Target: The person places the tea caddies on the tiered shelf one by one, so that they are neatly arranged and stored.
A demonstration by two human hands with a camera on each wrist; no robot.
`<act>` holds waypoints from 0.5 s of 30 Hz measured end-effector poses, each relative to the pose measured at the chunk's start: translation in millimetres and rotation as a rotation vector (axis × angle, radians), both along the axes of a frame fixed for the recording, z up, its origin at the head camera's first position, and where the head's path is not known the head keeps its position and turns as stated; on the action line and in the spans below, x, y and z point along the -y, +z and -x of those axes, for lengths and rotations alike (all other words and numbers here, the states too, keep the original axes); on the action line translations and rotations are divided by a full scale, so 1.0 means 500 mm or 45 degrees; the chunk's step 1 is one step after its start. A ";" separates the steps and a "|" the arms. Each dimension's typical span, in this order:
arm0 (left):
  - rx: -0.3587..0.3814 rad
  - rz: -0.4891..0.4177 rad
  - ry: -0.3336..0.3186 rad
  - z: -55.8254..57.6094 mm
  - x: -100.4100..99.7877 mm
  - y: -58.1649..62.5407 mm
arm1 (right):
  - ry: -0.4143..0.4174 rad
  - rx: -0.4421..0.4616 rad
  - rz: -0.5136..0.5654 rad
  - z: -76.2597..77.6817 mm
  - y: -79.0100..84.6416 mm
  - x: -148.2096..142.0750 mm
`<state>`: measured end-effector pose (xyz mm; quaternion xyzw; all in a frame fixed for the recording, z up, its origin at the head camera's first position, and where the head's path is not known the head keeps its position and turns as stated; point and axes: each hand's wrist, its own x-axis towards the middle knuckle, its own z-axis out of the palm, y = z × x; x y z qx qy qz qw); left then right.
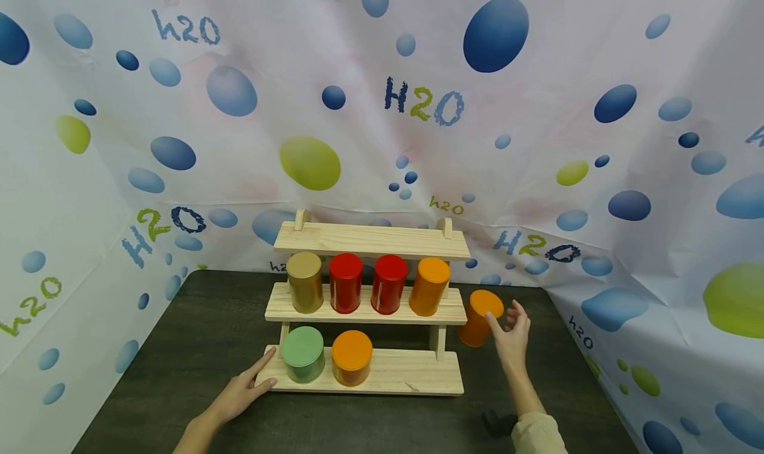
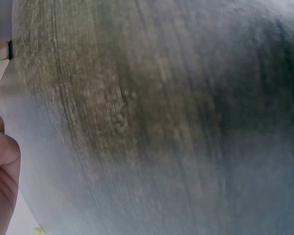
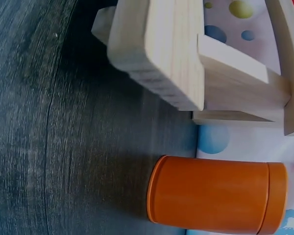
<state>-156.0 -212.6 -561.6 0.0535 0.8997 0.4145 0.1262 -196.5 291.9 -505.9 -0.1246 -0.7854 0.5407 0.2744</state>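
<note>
A three-tier wooden shelf (image 1: 412, 374) stands on the dark table. My left hand (image 1: 239, 394) holds the left end of its bottom board, thumb at the front corner and index finger farther back. In the left wrist view, bent fingers (image 2: 2, 154) show at the left edge near a piece of the wood. Right of the shelf, a tall orange canister (image 1: 474, 325) stands upright on the table. Beside it is my right hand (image 1: 512, 338), thumb near the lid's edge and other fingers spread away. The right wrist view shows this canister (image 3: 213, 193) near the shelf's end, without the hand.
On the middle board stand a gold canister (image 1: 306, 285), two red canisters (image 1: 346, 285) and an orange one (image 1: 430, 288). The bottom board bears a short green canister (image 1: 303, 354) and a short orange one (image 1: 352, 359). A patterned curtain (image 1: 370, 195) hangs behind the table (image 1: 161, 381).
</note>
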 end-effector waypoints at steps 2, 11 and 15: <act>-0.004 -0.003 -0.005 0.000 0.000 0.000 | 0.009 0.036 -0.009 0.006 -0.005 -0.002; -0.010 0.001 -0.019 0.000 0.001 0.001 | 0.053 0.212 -0.065 0.025 -0.018 -0.013; -0.004 0.002 -0.007 0.000 0.000 0.002 | 0.082 0.286 -0.088 0.030 -0.024 -0.018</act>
